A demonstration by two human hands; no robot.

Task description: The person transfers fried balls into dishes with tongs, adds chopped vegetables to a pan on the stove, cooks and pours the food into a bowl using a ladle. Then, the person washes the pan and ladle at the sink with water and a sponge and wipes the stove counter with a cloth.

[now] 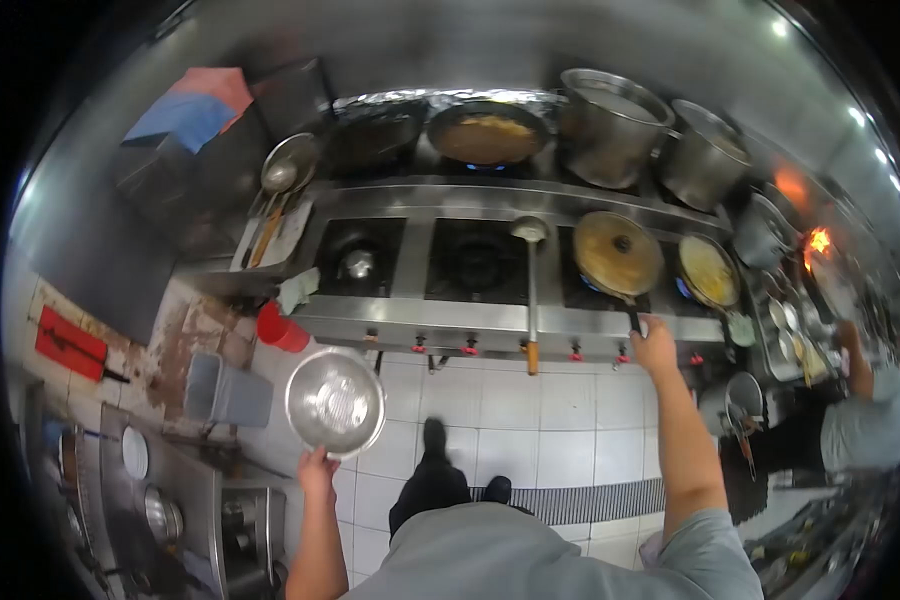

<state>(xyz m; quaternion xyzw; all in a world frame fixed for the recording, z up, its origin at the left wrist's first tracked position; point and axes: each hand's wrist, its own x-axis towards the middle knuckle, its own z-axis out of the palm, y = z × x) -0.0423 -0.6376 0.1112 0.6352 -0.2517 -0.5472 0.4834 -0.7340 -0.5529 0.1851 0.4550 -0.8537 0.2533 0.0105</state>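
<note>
My left hand (317, 470) is closed on the near rim of a round, shiny metal bowl (336, 402), held out over the tiled floor to the left. No food can be made out in it. On the right, my right hand (654, 345) grips the dark handle of a frying pan (632, 318). A lid (615, 250) with a black knob covers this pan, which sits on a front burner with blue flame below. A long ladle (532, 300) with a wooden handle end lies across the stove, left of the pan.
Another frying pan (708, 272) with yellow food stands at the right. Behind are a wide pan (488, 135) and tall pots (610, 135). A red container (282, 328) and grey bin (228, 390) are at left. A co-worker (870, 410) stands at right near a flaring flame (819, 243).
</note>
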